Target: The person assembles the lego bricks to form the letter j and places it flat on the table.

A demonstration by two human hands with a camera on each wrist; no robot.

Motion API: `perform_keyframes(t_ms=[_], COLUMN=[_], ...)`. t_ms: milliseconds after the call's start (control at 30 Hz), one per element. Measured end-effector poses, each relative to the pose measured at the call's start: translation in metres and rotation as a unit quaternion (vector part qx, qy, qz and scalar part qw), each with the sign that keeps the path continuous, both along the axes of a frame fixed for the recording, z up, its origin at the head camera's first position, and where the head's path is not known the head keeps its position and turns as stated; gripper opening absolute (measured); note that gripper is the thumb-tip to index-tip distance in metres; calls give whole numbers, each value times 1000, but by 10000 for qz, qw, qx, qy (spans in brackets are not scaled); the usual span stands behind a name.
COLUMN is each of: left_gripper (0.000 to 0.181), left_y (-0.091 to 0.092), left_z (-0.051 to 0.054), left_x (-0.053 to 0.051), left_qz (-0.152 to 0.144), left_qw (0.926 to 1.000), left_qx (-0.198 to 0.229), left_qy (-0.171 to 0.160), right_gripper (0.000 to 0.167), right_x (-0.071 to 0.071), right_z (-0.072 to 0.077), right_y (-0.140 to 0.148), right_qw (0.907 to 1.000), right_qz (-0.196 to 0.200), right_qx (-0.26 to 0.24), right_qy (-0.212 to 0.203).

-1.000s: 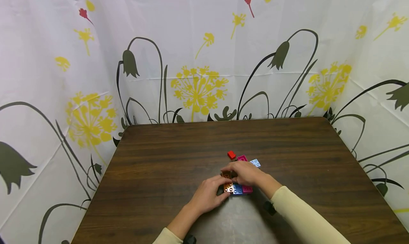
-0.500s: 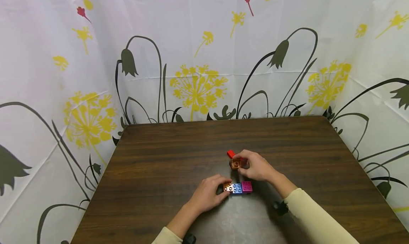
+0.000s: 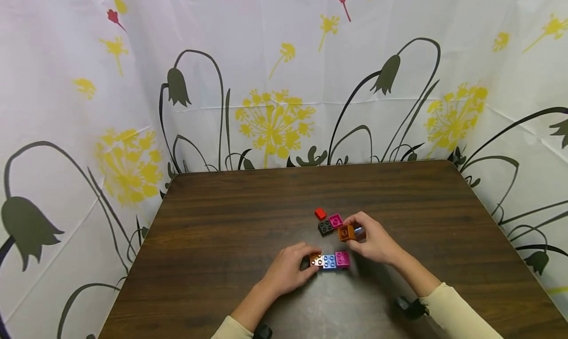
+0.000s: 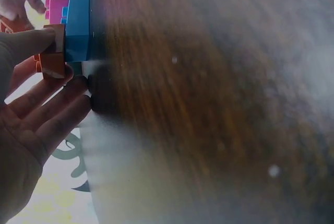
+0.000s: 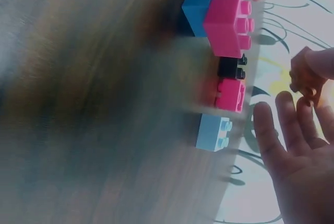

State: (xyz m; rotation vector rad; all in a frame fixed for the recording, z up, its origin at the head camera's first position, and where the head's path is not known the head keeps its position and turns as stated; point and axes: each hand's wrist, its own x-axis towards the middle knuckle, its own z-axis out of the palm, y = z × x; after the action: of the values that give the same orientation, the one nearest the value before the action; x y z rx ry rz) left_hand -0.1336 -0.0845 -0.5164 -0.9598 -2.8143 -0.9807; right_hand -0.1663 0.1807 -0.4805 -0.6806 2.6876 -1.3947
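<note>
- I see R hand (image 3: 373,239) pinching orange brick (image 3: 346,233), moved right; black brick (image 3: 325,227) now uncovered;
- L hand (image 3: 287,271) pinches copper brick (image 3: 316,259), touching blue brick (image 3: 329,262), unmoved;
- orange brick apart, unjoined.

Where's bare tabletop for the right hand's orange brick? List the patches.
Tabletop is bare left of the left hand, right of the right hand and beyond the red brick. Crowded: around the black brick and the brick row.

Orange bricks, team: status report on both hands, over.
Left hand grips orange brick at end of blue brick. Right hand holds second orange brick, raised. Loose black brick nearby, apparently not blocking.
</note>
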Motion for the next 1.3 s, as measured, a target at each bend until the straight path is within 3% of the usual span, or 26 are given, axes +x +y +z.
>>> perform_keyframes(t_ms=[333,433,533,767,967,1300], left_gripper=[35,35,35,35,35,36], left_y=[-1,-2,-3,-5,-6,-7], left_z=[1,4,8,14,14,15], left_x=[-3,-5,-7,-11,-11,-13], left_qz=[-16,-28,-47,-63,-88,-97], left_qw=[10000,9999,9998,9995,9993,9992], left_qx=[-34,-41,-49,-68,-61,-58], left_qy=[-58,-150,-186,-312,-369,-372], right_gripper=[42,46,51,53,42,40], right_x=[20,21,22,25,29,31], right_z=[1,1,1,3,4,0], right_y=[6,5,4,-5,-11,-14], right_qw=[9975,9988,9995,9906,9871,9850], right_qz=[51,141,251,374,206,230], right_qx=[-437,-289,177,1064,1417,1591], right_qy=[-552,-379,-13,775,714,627])
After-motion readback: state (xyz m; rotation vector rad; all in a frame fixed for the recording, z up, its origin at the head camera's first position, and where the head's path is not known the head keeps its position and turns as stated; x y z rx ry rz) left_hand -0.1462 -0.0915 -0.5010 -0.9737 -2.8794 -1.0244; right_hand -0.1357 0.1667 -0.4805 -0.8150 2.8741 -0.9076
